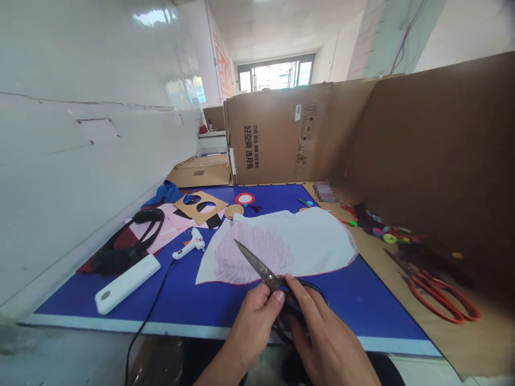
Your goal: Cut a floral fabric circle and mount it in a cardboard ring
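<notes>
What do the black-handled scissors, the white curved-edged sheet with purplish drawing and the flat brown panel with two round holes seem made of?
Black-handled scissors: metal blades, dull and blotchy; handles smooth, perhaps plastic or coated, partly hidden.
White curved-edged sheet: probably matte fabric, its edge softly rippled.
Flat brown panel: likely matte cardboard, stiff-looking with clean-cut holes.

held scissors (pixel 256 264): mottled metal | white cloth (pixel 322 238): matt | glue gun (pixel 188 246): smooth plastic | box (pixel 277 120): matt cardboard | wall (pixel 100 59): glossy
</notes>
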